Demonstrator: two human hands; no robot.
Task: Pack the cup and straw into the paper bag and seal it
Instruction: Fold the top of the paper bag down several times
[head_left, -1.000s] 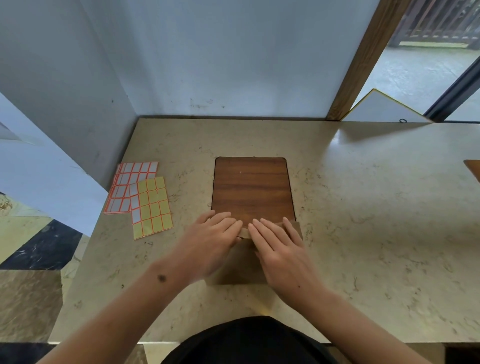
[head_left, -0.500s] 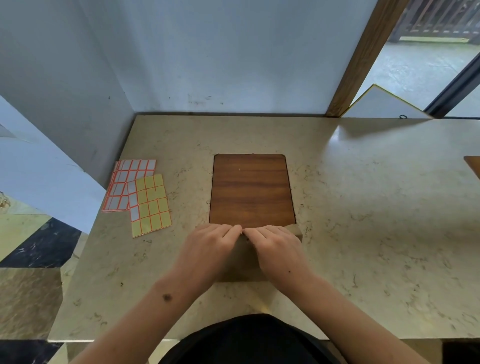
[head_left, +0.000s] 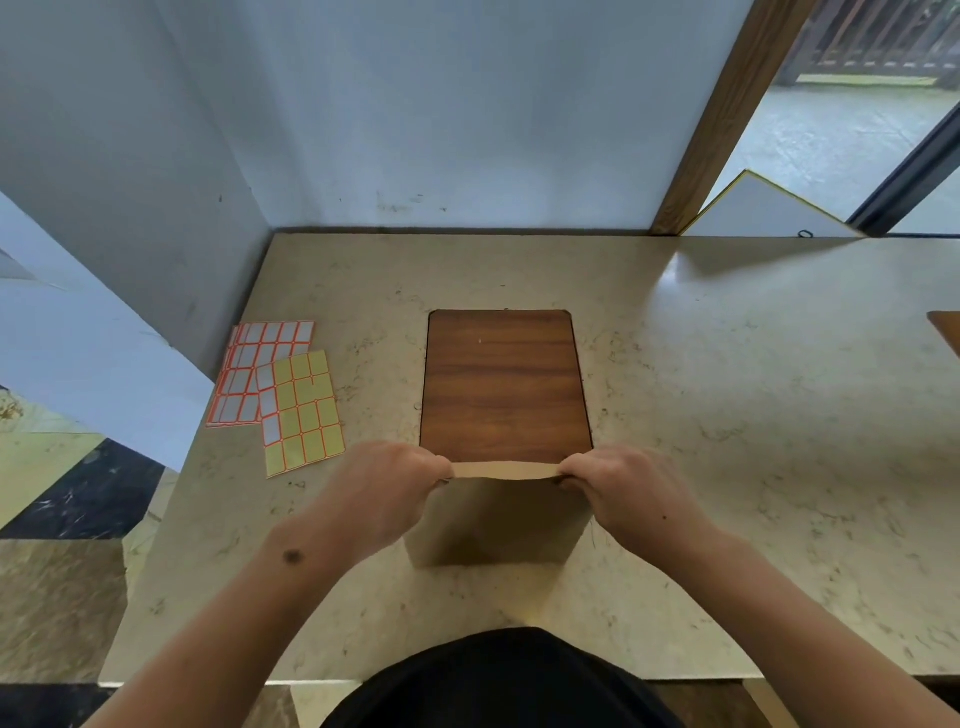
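Left hand (head_left: 384, 493) and right hand (head_left: 631, 493) pinch the folded top edge of the paper bag (head_left: 498, 519) at its two corners. Bag stands at table (head_left: 727, 415) centre; wooden inlay (head_left: 504, 384) at 12 o'clock, sticker sheets (head_left: 280, 389) at 10. Open table toward 3 o'clock.

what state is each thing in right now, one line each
paper bag: upright on the table, top edge folded flat and pinched at both corners
left hand: gripping the bag's top left corner
right hand: gripping the top right corner
sticker sheets: flat on the table, overlapping, untouched
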